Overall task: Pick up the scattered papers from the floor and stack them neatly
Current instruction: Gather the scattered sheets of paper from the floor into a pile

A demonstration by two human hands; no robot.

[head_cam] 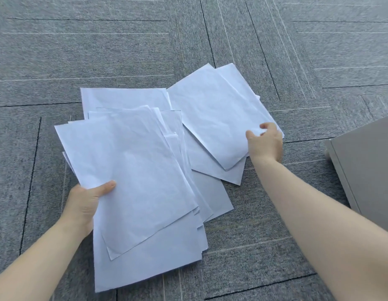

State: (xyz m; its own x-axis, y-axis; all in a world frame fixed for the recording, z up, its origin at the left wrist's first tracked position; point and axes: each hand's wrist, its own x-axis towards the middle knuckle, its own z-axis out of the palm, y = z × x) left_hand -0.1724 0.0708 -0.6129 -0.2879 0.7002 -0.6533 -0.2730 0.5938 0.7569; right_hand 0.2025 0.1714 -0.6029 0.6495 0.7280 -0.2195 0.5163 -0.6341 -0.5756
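Note:
My left hand (85,203) grips a loose, uneven bundle of white sheets (134,170) at its left edge, thumb on top. The sheets in the bundle are fanned out at different angles. Further right, a top sheet (214,114) lies tilted over several other white papers on the grey carpet. My right hand (266,143) is at that sheet's lower right edge, thumb and fingers pinching the paper's border. Another sheet (123,97) lies flat behind the bundle, partly covered. A lower sheet (221,172) pokes out under the top one.
Grey carpet tiles (102,51) with thin line patterns cover the floor all around. A grey cabinet or box (366,161) stands at the right edge, close to my right forearm.

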